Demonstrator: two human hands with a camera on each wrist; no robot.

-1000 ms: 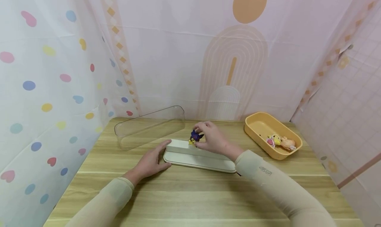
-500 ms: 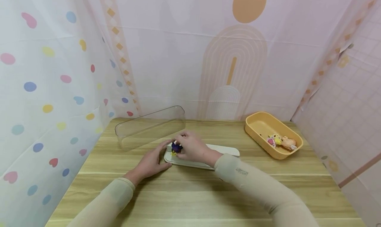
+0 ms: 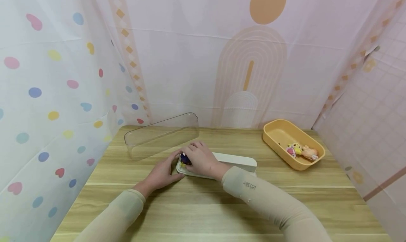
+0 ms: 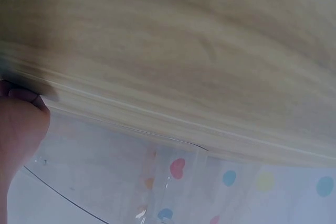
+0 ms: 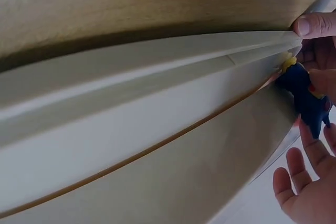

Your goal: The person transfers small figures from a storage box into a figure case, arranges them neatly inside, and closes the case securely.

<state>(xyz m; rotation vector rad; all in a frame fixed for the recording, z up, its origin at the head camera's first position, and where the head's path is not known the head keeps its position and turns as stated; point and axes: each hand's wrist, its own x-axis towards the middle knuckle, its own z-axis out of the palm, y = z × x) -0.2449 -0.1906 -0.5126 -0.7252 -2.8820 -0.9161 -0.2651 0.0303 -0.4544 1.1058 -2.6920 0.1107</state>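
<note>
My right hand (image 3: 200,161) pinches a small toy figure (image 5: 300,90), dark blue-purple with yellow at its feet. The figure stands at the left end of a long cream-white stepped base (image 3: 236,160), on the lower step against the riser. The thumb and fingers of my left hand (image 3: 162,172) span that same end, the thumb at the front corner and the fingers at the back. In the right wrist view the left thumb (image 5: 315,24) presses the base's corner. The right hand covers much of the base in the head view.
A long clear cover (image 3: 161,136) sits on the wooden table (image 3: 203,213) behind the left hand. At the back right is a yellow tray (image 3: 276,138) holding a yellow-and-pink figure (image 3: 294,149) and a peach-coloured one (image 3: 309,152). Patterned curtains (image 3: 177,58) enclose the table.
The right hand has carried the toy figure left and down, from above the back of the base to the left end of its lower step. The left hand has stayed at that end.
</note>
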